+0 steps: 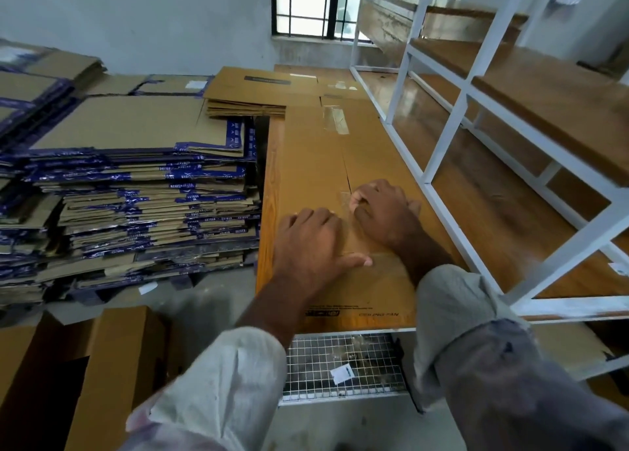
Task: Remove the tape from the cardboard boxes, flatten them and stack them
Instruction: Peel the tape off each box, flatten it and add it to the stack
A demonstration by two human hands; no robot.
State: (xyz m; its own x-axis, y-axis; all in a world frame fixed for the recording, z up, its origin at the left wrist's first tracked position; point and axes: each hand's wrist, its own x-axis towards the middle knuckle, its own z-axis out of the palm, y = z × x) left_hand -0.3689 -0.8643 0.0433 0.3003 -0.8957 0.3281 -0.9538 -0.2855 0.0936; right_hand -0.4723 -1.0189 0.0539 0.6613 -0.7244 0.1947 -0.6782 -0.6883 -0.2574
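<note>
Long brown cardboard box (pixel 340 178) lying flat along the wooden table (pixel 269 192), seam running lengthwise, printed end nearest the viewer. Clear tape strip (pixel 345 200) across the seam at the near half, another crinkled patch of clear tape (pixel 335 120) farther up the same box. Right hand (pixel 384 212) with fingers curled, fingertips digging at the tape's edge, apparently pinching or picking a corner loose, though whether the tape is truly between the fingers cannot be told for certain. Left hand (pixel 313 243) spread flat, palm down, pressing the box panel just beside the tape, holding nothing. Judged step: lifting the tape end. Best done by keeping the flat hand close to the seam to stop the board bowing, working a nail under one corner, then peeling low and back along the strip rather than straight up, slowly enough to avoid tearing the paper facing or snapping the film. Far patch left for afterwards. Beyond the box, a small stack of flattened brown cartons (pixel 252 93) at the table's far end; to the left, a tall pile of flattened boxes with blue tape (pixel 136 185); to the right, a white metal rack (pixel 442 137) with wooden shelves; below the table edge, a wire mesh basket (pixel 340 365) with scraps
</note>
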